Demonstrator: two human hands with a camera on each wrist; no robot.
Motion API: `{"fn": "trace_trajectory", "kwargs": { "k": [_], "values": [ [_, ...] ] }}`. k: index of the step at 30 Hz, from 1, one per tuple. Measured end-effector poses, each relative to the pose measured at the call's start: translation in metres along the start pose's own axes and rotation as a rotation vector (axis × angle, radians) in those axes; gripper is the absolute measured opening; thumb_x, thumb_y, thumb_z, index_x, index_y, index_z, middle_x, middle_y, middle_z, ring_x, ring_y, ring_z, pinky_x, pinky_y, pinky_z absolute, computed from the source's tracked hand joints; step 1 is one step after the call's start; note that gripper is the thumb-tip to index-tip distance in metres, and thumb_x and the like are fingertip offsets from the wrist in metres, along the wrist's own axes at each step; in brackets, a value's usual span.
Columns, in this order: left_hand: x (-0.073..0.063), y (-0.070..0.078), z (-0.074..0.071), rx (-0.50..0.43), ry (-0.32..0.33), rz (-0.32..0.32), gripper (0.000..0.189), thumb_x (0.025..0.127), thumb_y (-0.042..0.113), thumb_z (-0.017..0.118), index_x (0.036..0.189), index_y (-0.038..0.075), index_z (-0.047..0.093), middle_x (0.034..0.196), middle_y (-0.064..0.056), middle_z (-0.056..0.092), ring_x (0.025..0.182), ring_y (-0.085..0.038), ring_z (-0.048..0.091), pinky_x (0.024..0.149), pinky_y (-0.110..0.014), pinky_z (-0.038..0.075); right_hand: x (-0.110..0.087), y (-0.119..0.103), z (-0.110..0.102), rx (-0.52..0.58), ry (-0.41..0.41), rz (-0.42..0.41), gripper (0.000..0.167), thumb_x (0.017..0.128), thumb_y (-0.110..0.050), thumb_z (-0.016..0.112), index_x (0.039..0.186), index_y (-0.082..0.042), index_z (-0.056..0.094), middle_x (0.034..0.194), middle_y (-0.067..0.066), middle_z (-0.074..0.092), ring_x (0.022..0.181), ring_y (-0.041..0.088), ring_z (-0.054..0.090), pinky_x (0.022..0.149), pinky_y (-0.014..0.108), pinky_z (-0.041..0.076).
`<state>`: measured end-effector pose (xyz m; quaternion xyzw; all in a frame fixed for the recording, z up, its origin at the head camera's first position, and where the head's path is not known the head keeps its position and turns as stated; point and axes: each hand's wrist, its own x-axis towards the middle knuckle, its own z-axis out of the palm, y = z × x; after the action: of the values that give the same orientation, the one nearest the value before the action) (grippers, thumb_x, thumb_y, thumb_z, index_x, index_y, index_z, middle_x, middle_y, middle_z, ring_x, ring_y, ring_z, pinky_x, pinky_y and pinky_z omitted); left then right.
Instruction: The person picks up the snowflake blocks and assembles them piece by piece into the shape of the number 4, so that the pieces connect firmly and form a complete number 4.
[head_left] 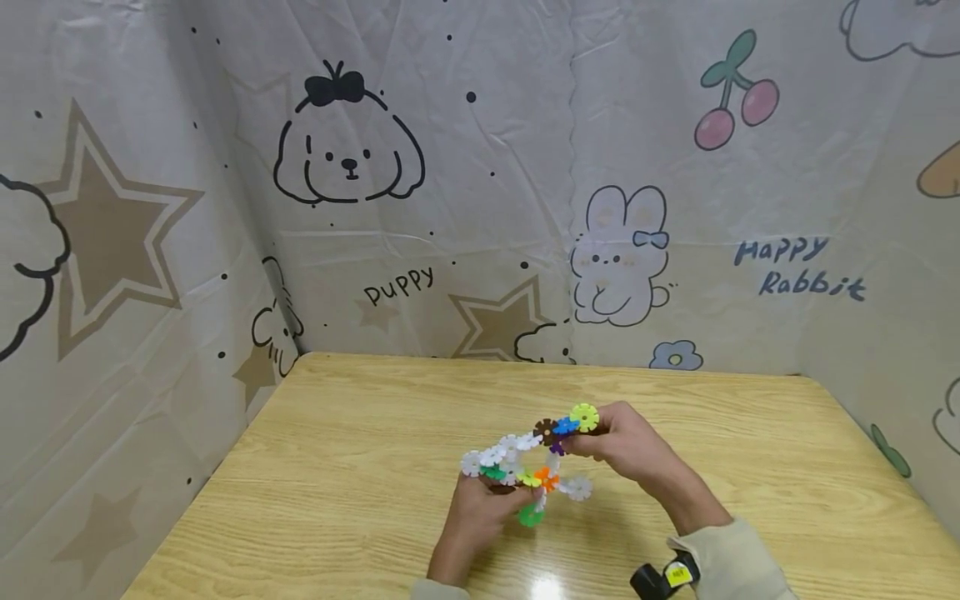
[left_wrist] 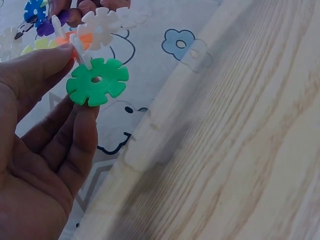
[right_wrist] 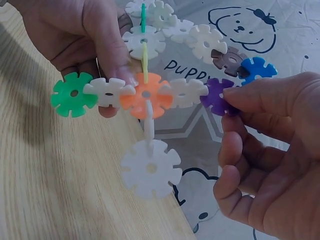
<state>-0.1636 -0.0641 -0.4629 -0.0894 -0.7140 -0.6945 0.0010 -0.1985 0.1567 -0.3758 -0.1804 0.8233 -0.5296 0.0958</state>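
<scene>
Both hands hold a linked construction of notched plastic snowflake discs above the table. My left hand [head_left: 476, 512] grips it from below, its thumb at the orange disc [right_wrist: 150, 109] where several branches meet. A green disc [left_wrist: 111, 82] sticks out beside the left fingers. Between thumb and fingers, my right hand [head_left: 637, 450] pinches the purple disc [right_wrist: 216, 97]. A chain of white discs [right_wrist: 205, 45] leads to a brown disc [right_wrist: 229, 61] and a blue disc [right_wrist: 260, 69]. The yellow-green disc [head_left: 584, 417] lies at that chain's end, by the right hand. One white disc [right_wrist: 165, 175] hangs off the orange one.
The wood-grain table [head_left: 360, 467] spreads below both hands. A printed cloth [head_left: 480, 175] with cartoon animals and stars stands behind it and along the sides. A black strap-on device [head_left: 652, 581] is at the right wrist, by a beige sleeve [head_left: 738, 562].
</scene>
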Motion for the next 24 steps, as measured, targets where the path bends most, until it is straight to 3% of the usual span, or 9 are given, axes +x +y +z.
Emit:
{"fn": "trace_trajectory", "kwargs": {
  "k": [5, 8, 16, 24],
  "values": [
    [0.0, 0.0, 0.0, -0.016, 0.011, -0.003, 0.045, 0.077, 0.008, 0.087, 0.117, 0.004, 0.068, 0.105, -0.01, 0.072, 0.093, -0.018, 0.067, 0.082, -0.028, 0.052, 0.001, 0.003, -0.001, -0.001, -0.007, -0.042, 0.013, 0.09, -0.011, 0.072, 0.091, 0.001, 0.077, 0.089, 0.008, 0.072, 0.085, 0.021, 0.06, 0.078, 0.04, 0.049],
    [0.001, 0.0, 0.0, -0.023, 0.009, 0.01, 0.044, 0.077, 0.007, 0.087, 0.116, 0.004, 0.068, 0.108, -0.015, 0.071, 0.095, -0.02, 0.067, 0.083, -0.029, 0.052, 0.002, 0.005, -0.001, -0.002, -0.018, -0.065, 0.011, 0.089, -0.01, 0.072, 0.091, 0.001, 0.077, 0.091, 0.009, 0.073, 0.089, 0.024, 0.064, 0.083, 0.041, 0.051],
    [0.0, -0.001, -0.002, 0.04, 0.026, 0.01, 0.036, 0.075, 0.005, 0.086, 0.106, 0.0, 0.07, 0.085, -0.003, 0.07, 0.081, -0.02, 0.065, 0.075, -0.03, 0.052, 0.001, 0.006, 0.0, -0.012, -0.031, -0.115, 0.01, 0.088, -0.007, 0.073, 0.093, 0.001, 0.078, 0.091, 0.009, 0.074, 0.088, 0.025, 0.067, 0.08, 0.038, 0.053],
    [0.0, -0.002, -0.002, 0.021, 0.021, 0.049, 0.033, 0.077, 0.005, 0.084, 0.107, 0.002, 0.071, 0.093, -0.004, 0.073, 0.087, -0.017, 0.067, 0.08, -0.029, 0.053, 0.001, 0.013, 0.006, 0.053, -0.019, -0.124, 0.011, 0.09, -0.005, 0.072, 0.093, 0.004, 0.077, 0.092, 0.012, 0.074, 0.088, 0.023, 0.068, 0.079, 0.032, 0.054]
  ]
}}
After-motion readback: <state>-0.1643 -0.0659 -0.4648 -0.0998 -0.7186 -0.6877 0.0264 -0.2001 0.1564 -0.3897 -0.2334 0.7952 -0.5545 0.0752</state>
